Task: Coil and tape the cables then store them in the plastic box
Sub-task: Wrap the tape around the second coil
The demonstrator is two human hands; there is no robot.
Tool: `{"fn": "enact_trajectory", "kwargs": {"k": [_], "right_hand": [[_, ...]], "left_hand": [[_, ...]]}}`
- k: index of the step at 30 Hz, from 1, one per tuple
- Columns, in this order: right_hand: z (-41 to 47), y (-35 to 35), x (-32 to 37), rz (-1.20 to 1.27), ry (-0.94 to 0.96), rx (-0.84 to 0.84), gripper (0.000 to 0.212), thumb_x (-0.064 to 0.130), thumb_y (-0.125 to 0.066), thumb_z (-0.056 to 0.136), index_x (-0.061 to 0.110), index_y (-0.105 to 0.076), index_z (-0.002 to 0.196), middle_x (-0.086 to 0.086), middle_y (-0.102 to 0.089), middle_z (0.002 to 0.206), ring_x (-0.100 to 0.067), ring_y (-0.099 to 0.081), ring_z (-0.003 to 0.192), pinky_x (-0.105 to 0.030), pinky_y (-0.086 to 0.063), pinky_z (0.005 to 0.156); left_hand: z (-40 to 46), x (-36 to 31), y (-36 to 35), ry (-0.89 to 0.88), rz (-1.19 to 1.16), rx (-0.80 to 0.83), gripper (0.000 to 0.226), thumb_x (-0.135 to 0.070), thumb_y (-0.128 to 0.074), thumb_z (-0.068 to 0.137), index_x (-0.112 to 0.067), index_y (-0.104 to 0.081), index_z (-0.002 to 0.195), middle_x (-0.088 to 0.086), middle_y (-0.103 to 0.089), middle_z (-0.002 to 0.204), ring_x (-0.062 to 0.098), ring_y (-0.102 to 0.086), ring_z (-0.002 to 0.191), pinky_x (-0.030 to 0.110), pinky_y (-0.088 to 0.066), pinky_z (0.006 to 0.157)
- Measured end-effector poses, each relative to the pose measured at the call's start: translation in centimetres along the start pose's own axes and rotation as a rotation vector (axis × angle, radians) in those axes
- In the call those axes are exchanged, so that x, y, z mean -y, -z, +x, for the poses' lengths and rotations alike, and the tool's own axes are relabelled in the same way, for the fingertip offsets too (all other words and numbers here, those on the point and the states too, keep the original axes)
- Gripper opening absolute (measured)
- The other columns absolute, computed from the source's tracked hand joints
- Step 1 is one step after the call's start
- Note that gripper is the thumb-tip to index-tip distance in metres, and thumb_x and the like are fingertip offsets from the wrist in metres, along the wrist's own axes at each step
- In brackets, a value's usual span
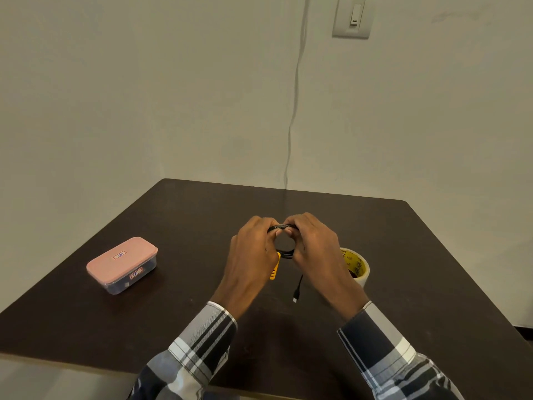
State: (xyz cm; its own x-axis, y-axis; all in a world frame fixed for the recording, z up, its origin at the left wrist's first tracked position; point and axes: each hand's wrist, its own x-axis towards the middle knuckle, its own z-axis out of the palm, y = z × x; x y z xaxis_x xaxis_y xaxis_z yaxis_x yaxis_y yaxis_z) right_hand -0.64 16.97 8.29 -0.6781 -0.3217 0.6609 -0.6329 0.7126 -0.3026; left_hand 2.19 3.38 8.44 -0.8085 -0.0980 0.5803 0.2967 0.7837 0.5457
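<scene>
A black cable [284, 227], wound into a small coil, is held up above the middle of the table. My left hand [253, 249] grips its left side and my right hand [313, 246] grips its right side, fingertips meeting at the top. One plug end [296, 295] dangles down toward the table. A yellow object [275, 268] shows under my left hand; I cannot tell what it is. A roll of tape [357, 267] with yellow printed core lies just right of my right hand. The plastic box [122, 264], lid pink and shut, sits at the left.
The dark brown table [187, 319] stands against a pale wall. A thin white cord [294, 111] hangs down the wall behind the table. A wall switch [353, 15] is at the top right. Plaid sleeves cover both forearms.
</scene>
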Motion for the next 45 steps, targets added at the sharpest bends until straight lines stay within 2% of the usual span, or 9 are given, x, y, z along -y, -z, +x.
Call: {"fn": "enact_trajectory", "kwargs": {"k": [3, 8, 13, 15, 18, 24, 34, 40, 45], "right_hand": [[0.1, 0.5, -0.2, 0.108, -0.113, 0.071, 0.009, 0.013, -0.060, 0.098, 0.012, -0.067, 0.102, 0.002, -0.065, 0.096, -0.010, -0.057, 0.082, -0.016, -0.040, 0.068], [0.1, 1.3, -0.9, 0.509, -0.295, 0.088, 0.009, 0.008, -0.067, 0.093, 0.012, -0.075, 0.095, 0.004, -0.073, 0.081, -0.009, -0.069, 0.076, -0.028, -0.058, 0.070], [-0.2, 2.0, -1.3, 0.884, -0.361, 0.092, 0.015, -0.003, -0.068, 0.089, 0.007, -0.077, 0.096, -0.010, -0.077, 0.086, -0.020, -0.071, 0.078, -0.028, -0.060, 0.077], [-0.3, 2.1, -1.4, 0.950, -0.382, 0.101, 0.016, -0.004, -0.068, 0.088, 0.007, -0.078, 0.095, -0.012, -0.077, 0.085, -0.020, -0.070, 0.078, -0.028, -0.059, 0.078], [-0.4, 2.2, -1.7, 1.003, -0.422, 0.136, 0.017, -0.002, -0.069, 0.088, 0.008, -0.079, 0.097, -0.014, -0.077, 0.087, -0.021, -0.070, 0.081, -0.029, -0.059, 0.082], [-0.3, 2.5, -2.0, 1.021, -0.405, 0.254, 0.032, -0.006, -0.077, 0.078, 0.008, -0.076, 0.106, -0.006, -0.079, 0.099, -0.018, -0.074, 0.098, -0.022, -0.057, 0.082], [-0.2, 1.5, -1.6, 0.919, -0.368, 0.029, 0.014, 0.007, -0.078, 0.081, 0.009, -0.079, 0.095, -0.005, -0.079, 0.091, -0.019, -0.074, 0.093, -0.030, -0.059, 0.085], [-0.5, 0.3, -0.8, 0.969, -0.482, -0.116, 0.006, 0.007, -0.076, 0.086, 0.013, -0.079, 0.087, -0.008, -0.077, 0.082, -0.025, -0.075, 0.085, -0.038, -0.062, 0.079], [-0.4, -0.4, -0.6, 0.924, -0.573, -0.149, 0.003, 0.012, -0.078, 0.085, 0.010, -0.079, 0.086, -0.009, -0.076, 0.079, -0.028, -0.073, 0.082, -0.044, -0.062, 0.078]], "left_hand": [[0.1, 0.2, 0.3, 0.016, -0.019, 0.073, 0.015, -0.022, -0.053, 0.099, -0.015, -0.066, 0.097, -0.004, -0.060, 0.090, 0.014, -0.058, 0.074, 0.033, -0.049, 0.066], [0.8, 0.8, 1.1, 0.155, -0.242, 0.275, 0.017, -0.027, -0.059, 0.097, -0.018, -0.070, 0.089, 0.004, -0.069, 0.078, 0.021, -0.067, 0.071, 0.045, -0.057, 0.069], [1.3, 1.1, 1.9, 0.353, -0.602, 0.454, 0.017, -0.020, -0.062, 0.096, -0.008, -0.073, 0.091, 0.006, -0.073, 0.083, 0.017, -0.069, 0.079, 0.032, -0.054, 0.073], [1.4, 1.0, 2.2, 0.427, -0.723, 0.504, 0.015, -0.018, -0.063, 0.095, -0.005, -0.071, 0.092, 0.003, -0.071, 0.082, 0.013, -0.070, 0.076, 0.025, -0.056, 0.066], [1.5, 0.9, 2.4, 0.529, -0.869, 0.521, 0.020, -0.015, -0.065, 0.092, 0.004, -0.069, 0.095, 0.009, -0.070, 0.082, 0.017, -0.071, 0.073, 0.023, -0.056, 0.059], [1.5, 1.1, 2.7, 0.623, -0.986, 0.563, 0.018, -0.011, -0.061, 0.094, 0.005, -0.069, 0.096, 0.011, -0.073, 0.085, 0.020, -0.072, 0.075, 0.030, -0.060, 0.064], [1.4, 1.0, 2.0, 0.674, -1.059, 0.504, 0.022, -0.013, -0.066, 0.091, 0.004, -0.070, 0.105, 0.009, -0.071, 0.080, 0.020, -0.071, 0.074, 0.033, -0.060, 0.068], [0.8, 0.9, 1.3, 0.608, -1.030, 0.440, 0.022, -0.016, -0.066, 0.091, 0.002, -0.073, 0.102, 0.007, -0.071, 0.077, 0.018, -0.071, 0.075, 0.029, -0.059, 0.069], [0.3, 1.4, 0.2, 0.151, -0.458, 0.222, 0.023, -0.029, -0.066, 0.092, -0.013, -0.079, 0.081, 0.002, -0.072, 0.068, 0.024, -0.070, 0.069, 0.044, -0.057, 0.071]]}}
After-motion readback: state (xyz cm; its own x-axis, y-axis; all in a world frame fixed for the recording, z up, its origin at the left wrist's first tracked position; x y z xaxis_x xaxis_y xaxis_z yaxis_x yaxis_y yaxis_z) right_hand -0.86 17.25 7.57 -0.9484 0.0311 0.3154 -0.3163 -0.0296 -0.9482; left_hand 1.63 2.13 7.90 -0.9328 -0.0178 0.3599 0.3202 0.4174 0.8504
